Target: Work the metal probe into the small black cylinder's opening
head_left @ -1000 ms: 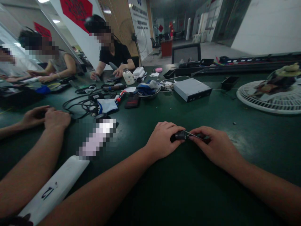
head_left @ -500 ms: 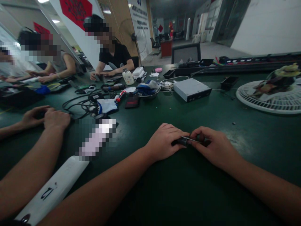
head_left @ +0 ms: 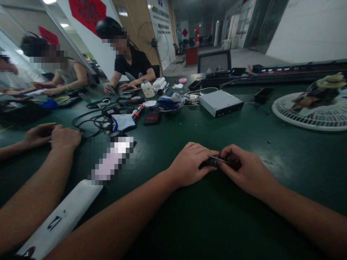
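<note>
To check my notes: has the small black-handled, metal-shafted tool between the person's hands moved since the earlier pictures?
Yes: the black-handled tool went slightly right and nearer the person, judged against the grey metal box.

Standing fan [head_left: 153,42] by wood-paneled wall [head_left: 135,18]

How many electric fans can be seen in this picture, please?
2. A pedestal fan stands by the far wall, and a white round fan grille lies at the right on the green workbench. Others may be hidden.
</note>
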`<action>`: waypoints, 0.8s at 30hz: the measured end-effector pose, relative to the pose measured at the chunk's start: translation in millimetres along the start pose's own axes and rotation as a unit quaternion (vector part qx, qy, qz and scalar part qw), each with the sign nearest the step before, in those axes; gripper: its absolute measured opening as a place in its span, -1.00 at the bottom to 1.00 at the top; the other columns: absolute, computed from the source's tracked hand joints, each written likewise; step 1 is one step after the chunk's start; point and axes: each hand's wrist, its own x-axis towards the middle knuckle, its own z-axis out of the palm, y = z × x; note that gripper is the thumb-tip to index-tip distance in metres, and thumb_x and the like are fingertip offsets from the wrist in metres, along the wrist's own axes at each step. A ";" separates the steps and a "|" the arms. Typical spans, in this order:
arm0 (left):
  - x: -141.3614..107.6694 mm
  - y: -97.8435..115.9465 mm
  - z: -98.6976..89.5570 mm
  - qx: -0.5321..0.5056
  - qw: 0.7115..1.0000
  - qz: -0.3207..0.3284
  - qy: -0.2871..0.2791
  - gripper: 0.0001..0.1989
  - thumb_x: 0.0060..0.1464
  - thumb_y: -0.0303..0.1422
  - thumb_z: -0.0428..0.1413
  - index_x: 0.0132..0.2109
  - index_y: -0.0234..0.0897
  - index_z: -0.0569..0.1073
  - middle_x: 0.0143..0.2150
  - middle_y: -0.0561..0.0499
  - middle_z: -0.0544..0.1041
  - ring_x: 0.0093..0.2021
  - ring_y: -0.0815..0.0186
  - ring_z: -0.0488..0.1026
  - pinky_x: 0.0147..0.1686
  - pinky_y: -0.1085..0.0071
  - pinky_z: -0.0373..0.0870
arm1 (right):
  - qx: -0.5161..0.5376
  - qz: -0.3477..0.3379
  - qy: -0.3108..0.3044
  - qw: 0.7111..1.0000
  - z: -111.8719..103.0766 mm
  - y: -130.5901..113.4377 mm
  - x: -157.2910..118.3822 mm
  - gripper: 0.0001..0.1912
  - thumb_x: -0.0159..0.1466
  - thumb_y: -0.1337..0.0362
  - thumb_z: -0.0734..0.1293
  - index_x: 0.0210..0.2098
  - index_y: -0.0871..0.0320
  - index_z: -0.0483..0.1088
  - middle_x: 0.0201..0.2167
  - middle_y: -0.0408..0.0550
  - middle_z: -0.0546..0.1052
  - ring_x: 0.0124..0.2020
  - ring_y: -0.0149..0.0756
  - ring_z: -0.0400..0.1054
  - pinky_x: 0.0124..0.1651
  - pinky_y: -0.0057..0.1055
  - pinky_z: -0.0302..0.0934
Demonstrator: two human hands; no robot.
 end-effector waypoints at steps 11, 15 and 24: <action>-1.0 -7.0 2.8 -0.026 0.972 -0.178 0.151 -0.77 0.03 -0.47 0.18 -0.13 -0.20 0.41 -0.18 0.02 0.55 -0.17 0.21 0.46 -0.14 0.20 0.39 | -0.024 -0.037 0.019 0.999 -0.5 1.5 0.3 -0.83 0.31 0.30 0.28 -0.13 0.05 0.46 -0.33 -0.13 0.51 -0.42 -0.36 0.38 -0.37 -0.36 0.30; -0.9 -6.6 2.4 -0.026 0.977 -0.163 0.136 -0.79 0.04 -0.49 0.17 -0.15 -0.21 0.41 -0.18 0.03 0.53 -0.18 0.24 0.45 -0.15 0.22 0.39 | -0.024 -0.041 0.019 0.999 -0.3 1.2 1.2 -0.81 0.31 0.30 0.28 -0.12 0.03 0.49 -0.29 -0.14 0.53 -0.40 -0.37 0.39 -0.35 -0.36 0.31; -0.5 -5.3 3.5 -0.015 0.982 -0.135 0.135 -0.78 0.00 -0.52 0.17 -0.17 -0.23 0.42 -0.20 0.03 0.53 -0.19 0.25 0.44 -0.13 0.22 0.37 | -0.014 -0.089 -0.015 0.996 -2.5 -2.0 -1.3 -0.78 0.31 0.34 0.27 -0.11 0.07 0.50 -0.21 -0.12 0.53 -0.31 -0.37 0.42 -0.28 -0.37 0.32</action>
